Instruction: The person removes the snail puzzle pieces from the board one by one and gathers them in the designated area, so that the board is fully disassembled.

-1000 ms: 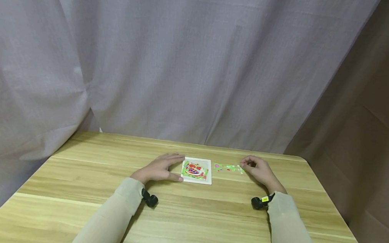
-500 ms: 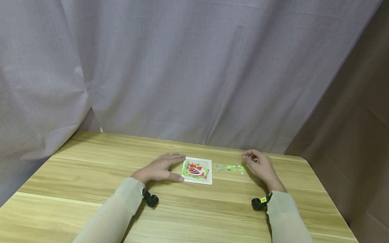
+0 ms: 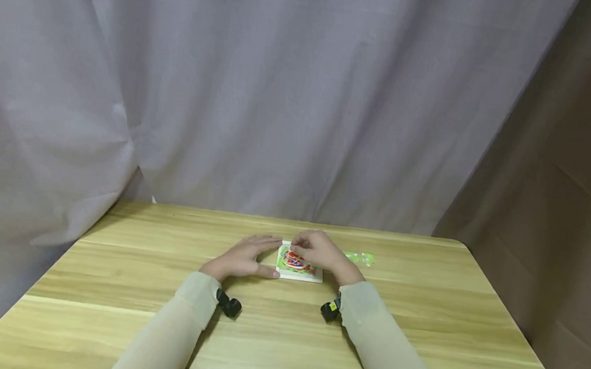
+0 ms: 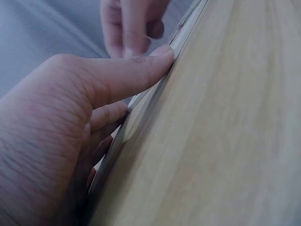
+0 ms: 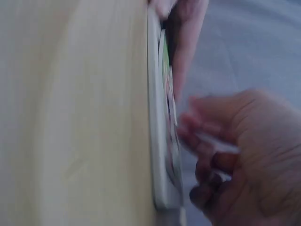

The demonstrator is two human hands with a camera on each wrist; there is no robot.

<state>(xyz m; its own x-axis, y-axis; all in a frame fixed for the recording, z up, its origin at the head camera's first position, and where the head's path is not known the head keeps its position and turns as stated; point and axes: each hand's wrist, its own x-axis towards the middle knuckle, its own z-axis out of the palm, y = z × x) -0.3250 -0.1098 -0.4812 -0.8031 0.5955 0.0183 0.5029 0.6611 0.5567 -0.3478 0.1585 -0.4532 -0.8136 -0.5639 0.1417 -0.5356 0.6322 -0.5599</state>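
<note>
The wooden bench (image 3: 421, 313) is carrying everything here, and it is lying in front of a grey curtain (image 3: 262, 88) that is hanging along the far side. In the middle of the bench a small white puzzle tray (image 3: 299, 275) is lying flat, with a red and green picture inside it, and just to the right of the tray a few loose green puzzle pieces (image 3: 361, 259) are waiting on the wood. The left hand (image 3: 243, 257) is resting at the left edge of the tray with its fingers mostly straight and relaxed, the thumb pressing against the near left corner, so it is steadying the tray and not gripping it. The right hand (image 3: 319, 250) is hovering over the far part of the tray with its fingers curled together; in the right wrist view it seems to be pinching one thin piece (image 5: 214, 140), but this picture is blurred and I cannot tell it with certainty. I am judging that the main danger is the tray sliding on the smooth wood, because the left hand is only leaning on one side of it. If the right hand is pushing the piece down at a wrong angle, the piece may be jamming, and the pieces already seated may be lifting out. The small piece may also be slipping from the fingertips.
</note>
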